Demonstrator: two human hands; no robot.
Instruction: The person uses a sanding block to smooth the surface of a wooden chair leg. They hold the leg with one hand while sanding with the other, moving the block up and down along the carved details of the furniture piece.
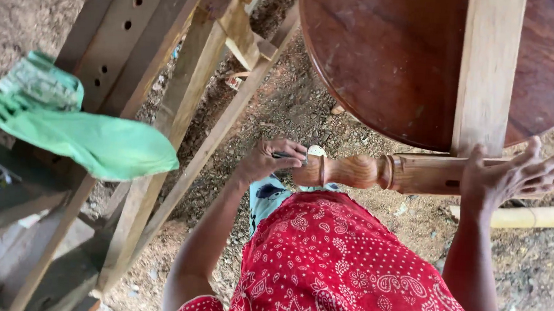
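Seen from above, over a lap covered in red paisley cloth (340,268). Turned wooden leg (410,172) held level across the lap, its rounded, lathe-shaped end pointing toward the left hand (270,160), its squared part running off under the right hand (513,176). Left hand curled at that rounded end, fingers pinched on a small dark piece (285,155), possibly sandpaper, though too small to tell for sure, pressed against the wood. Right hand laid over the squared part, fingers spread and wrapped loosely across the top, steadying it. Just beyond the leg, a round, dark-stained tabletop (392,60), with a pale plank (487,72) lying across it and reaching down to the leg at the tabletop's near edge. Pale round pole (529,217) on the dirt ground (293,105) below the right hand. Off to the left, well apart, a frame of rough wooden beams (185,92) with a green cloth (86,134) draped over one of them.
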